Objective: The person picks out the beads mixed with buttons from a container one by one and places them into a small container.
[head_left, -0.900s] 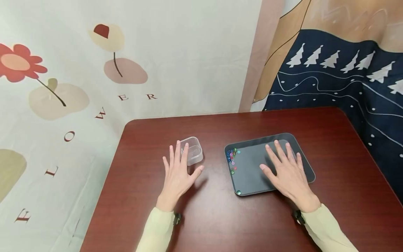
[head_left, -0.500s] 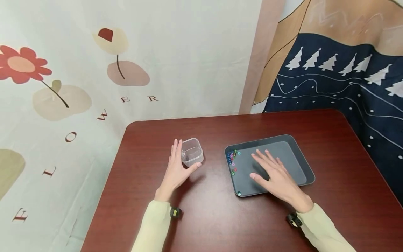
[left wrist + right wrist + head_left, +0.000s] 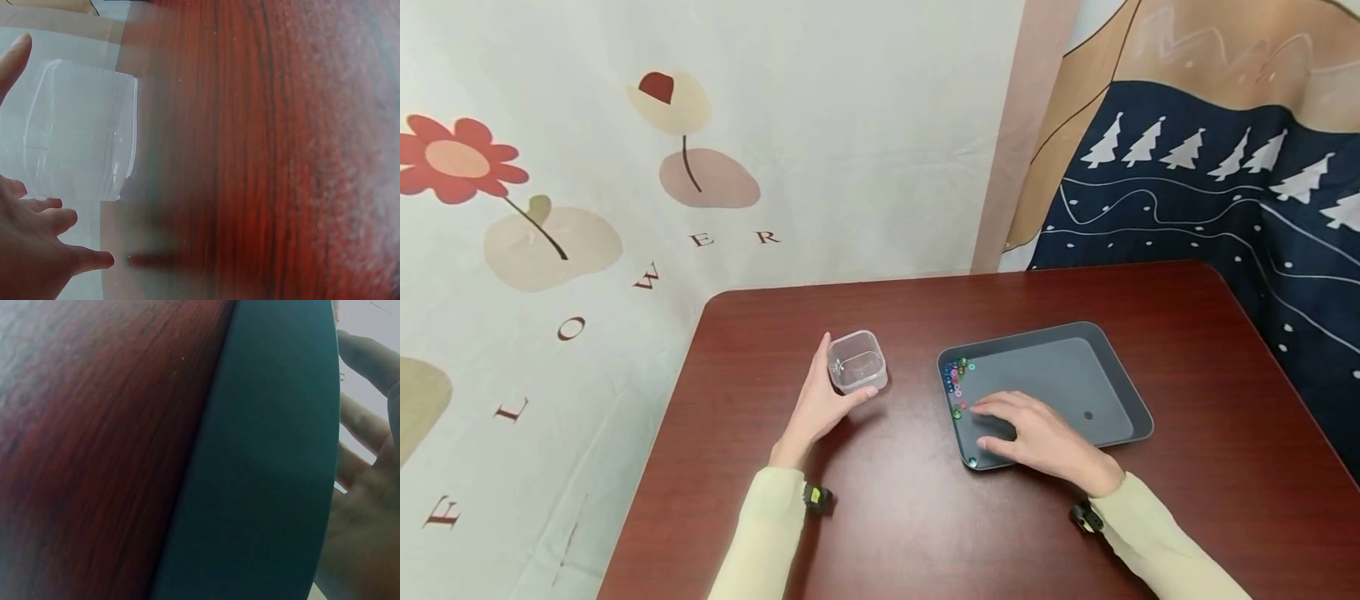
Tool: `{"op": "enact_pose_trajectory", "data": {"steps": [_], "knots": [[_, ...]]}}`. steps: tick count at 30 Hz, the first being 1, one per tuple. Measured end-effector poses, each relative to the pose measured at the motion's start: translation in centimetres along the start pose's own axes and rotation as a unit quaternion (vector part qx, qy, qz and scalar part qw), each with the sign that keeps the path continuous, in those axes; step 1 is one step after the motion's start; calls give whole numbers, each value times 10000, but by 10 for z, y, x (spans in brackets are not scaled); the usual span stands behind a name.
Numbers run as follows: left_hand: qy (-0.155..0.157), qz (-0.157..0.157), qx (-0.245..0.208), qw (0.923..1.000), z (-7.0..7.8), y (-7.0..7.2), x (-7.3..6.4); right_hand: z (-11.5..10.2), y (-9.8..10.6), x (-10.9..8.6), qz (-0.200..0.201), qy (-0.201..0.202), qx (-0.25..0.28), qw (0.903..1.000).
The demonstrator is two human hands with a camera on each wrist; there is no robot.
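On the left of the table a small clear plastic box point(image 3: 857, 363) stands upright. My left hand point(image 3: 817, 403) is beside it, fingers along its left side and thumb near its front corner. In the left wrist view the box point(image 3: 81, 134) lies between thumb and spread fingers; contact is hard to tell. My right hand point(image 3: 1037, 433) hovers over the grey tray point(image 3: 1037, 333), its fingers slightly bent and thumb apart, holding nothing visible. Just beyond its fingertips, small coloured beads point(image 3: 955, 377) line the tray's left edge. One greenish bead point(image 3: 973, 462) sits in the near left corner.
A small dark round spot or piece point(image 3: 1088, 415) shows on the tray floor at the right. The brown wooden table point(image 3: 910, 533) meets a printed cloth point(image 3: 865, 167) behind. The tray's raised wall point(image 3: 262, 456) fills much of the right wrist view.
My left hand has turned and moved in around the clear box. The right hand has gone left and nearer across the tray toward the beads, its fingers bending, uncovering the dark round spot.
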State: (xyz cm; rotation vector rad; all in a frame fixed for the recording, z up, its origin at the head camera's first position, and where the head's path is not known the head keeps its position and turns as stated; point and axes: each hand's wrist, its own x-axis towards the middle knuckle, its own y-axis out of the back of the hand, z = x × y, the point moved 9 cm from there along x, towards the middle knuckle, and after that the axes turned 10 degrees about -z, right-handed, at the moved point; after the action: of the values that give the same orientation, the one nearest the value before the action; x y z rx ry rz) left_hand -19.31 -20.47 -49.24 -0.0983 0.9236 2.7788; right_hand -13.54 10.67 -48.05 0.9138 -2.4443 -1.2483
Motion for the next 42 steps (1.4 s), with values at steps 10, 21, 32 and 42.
{"op": "enact_pose_trajectory", "data": {"steps": [10, 21, 32, 42], "knots": [[34, 179, -205, 9996, -5, 0, 4, -6, -9, 11, -447, 307, -183, 9984], [-42, 140, -211, 9997, 0, -2, 5, -9, -18, 16, -987, 527, -371, 9930], [-78, -45, -400, 9992, 1, -11, 8, -11, -27, 22, -1082, 731, -796, 9882], [-198, -188, -697, 9972, 1, -15, 8, -16, -28, 24, -730, 1045, -990, 9869]]}}
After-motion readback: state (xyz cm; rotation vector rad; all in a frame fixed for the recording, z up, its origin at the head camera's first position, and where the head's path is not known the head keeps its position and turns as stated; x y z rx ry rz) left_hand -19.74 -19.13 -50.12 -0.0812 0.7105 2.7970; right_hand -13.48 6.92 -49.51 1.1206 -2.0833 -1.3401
